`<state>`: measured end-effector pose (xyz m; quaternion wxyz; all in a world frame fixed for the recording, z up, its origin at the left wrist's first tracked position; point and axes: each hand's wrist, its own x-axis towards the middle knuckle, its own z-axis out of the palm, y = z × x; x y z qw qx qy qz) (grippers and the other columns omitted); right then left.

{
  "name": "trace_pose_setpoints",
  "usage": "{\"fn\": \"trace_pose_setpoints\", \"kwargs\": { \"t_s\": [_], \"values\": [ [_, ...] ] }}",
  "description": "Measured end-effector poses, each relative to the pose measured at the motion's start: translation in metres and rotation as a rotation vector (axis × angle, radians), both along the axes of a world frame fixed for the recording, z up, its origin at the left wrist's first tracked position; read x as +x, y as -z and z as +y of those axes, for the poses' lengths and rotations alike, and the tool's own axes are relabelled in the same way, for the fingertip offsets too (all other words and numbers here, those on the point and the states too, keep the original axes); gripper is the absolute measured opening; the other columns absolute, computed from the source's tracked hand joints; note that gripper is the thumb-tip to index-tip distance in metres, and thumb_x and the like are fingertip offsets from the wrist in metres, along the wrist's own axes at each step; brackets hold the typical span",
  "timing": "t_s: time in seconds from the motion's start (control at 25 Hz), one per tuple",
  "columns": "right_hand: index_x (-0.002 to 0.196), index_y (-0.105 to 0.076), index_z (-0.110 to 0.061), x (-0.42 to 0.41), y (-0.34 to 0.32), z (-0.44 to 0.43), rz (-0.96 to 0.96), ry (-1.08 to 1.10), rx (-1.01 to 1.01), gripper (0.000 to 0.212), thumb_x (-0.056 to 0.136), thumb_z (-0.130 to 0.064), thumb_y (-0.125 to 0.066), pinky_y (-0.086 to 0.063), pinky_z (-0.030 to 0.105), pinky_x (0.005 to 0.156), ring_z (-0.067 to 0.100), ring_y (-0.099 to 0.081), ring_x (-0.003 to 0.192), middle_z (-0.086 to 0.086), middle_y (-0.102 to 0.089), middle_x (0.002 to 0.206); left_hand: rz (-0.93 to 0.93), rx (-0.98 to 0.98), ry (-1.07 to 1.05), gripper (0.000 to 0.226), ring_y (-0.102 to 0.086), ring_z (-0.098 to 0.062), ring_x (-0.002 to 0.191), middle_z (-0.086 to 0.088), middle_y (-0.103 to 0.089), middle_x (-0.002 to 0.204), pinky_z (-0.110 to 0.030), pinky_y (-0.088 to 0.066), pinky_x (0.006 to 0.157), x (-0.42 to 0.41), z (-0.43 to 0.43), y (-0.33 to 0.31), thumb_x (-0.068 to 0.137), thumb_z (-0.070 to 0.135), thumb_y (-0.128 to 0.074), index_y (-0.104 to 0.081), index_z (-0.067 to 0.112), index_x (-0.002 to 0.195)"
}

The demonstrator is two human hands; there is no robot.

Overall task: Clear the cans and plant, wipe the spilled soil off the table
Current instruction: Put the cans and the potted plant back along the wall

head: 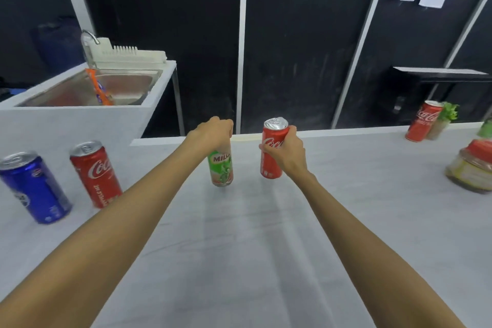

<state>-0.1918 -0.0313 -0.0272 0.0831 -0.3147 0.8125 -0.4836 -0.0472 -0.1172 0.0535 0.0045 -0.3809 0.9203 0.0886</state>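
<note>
- Both cans look ready to lift: raise them straight up and keep them upright
- Left hand [210,133] curls over the top of the Milo can [221,168], gripping it
- Right hand [285,152] wraps the side of the red cola can [270,165]
- Left of the left hand: second red can [95,173], blue can [34,189]
- Far right of the right hand: third red can [423,122] beside the plant [448,113]

A pale grey worktop [266,234] is occupied by a blue can [34,188] and left red can [97,174], a central green can [221,169], and, rightward, a far red can [423,122], plant [447,114] and jar [471,170].
</note>
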Motion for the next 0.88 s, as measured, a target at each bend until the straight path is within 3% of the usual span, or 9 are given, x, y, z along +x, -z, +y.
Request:
{"fn": "trace_pose_setpoints", "kwargs": {
  "t_s": [0.12,0.24,0.32,0.52,0.88],
  "values": [
    [0.130,-0.035,-0.014,-0.039,0.005,-0.018,-0.012,-0.027,0.017,0.069,0.076,-0.032,-0.074,-0.044,0.045,0.099,0.030,-0.053,0.120,0.008,-0.050,0.136,-0.025,0.004,-0.029,0.038,-0.051,-0.024,0.090,-0.012,-0.047,0.118,-0.032,-0.049,0.073,-0.043,-0.018,0.011,0.082,0.011,-0.063,-0.047,0.014,0.117],
    [0.131,-0.034,-0.015,-0.068,0.019,-0.037,-0.035,-0.068,0.020,0.070,0.076,-0.032,-0.074,-0.044,0.045,0.100,0.029,-0.052,0.121,0.007,-0.049,0.137,-0.023,0.014,-0.084,0.039,-0.052,-0.029,0.102,-0.012,-0.046,0.121,-0.035,-0.048,0.077,-0.076,-0.036,0.028,0.083,0.013,-0.062,-0.047,0.015,0.119],
    [0.131,-0.034,-0.016,-0.082,0.028,-0.050,-0.054,-0.090,0.008,0.070,0.076,-0.032,-0.073,-0.043,0.045,0.100,0.028,-0.051,0.122,0.007,-0.049,0.137,0.091,0.021,-0.129,0.043,-0.048,-0.034,0.112,-0.014,-0.044,0.124,-0.039,-0.048,0.084,-0.091,-0.050,0.041,0.082,0.012,-0.063,-0.045,0.016,0.121],
    [0.136,-0.028,-0.018,-0.110,0.039,-0.073,-0.119,-0.176,0.009,0.078,0.074,-0.026,-0.075,-0.043,0.046,0.100,0.028,-0.050,0.124,0.006,-0.047,0.138,0.664,0.289,-0.362,0.085,-0.044,-0.031,0.128,-0.012,-0.041,0.142,-0.048,-0.040,0.102,-0.104,-0.062,0.090,0.075,0.007,-0.072,-0.021,0.017,0.142],
    [0.137,-0.026,-0.020,-0.134,0.057,-0.103,-0.110,-0.251,0.005,0.084,0.071,-0.020,-0.078,-0.044,0.046,0.099,0.026,-0.052,0.121,0.006,-0.049,0.136,0.792,0.329,-0.393,0.077,-0.045,-0.029,0.128,-0.010,-0.044,0.141,-0.050,-0.039,0.102,-0.143,-0.092,0.127,0.076,0.009,-0.072,-0.027,0.014,0.139]
  ]
}}
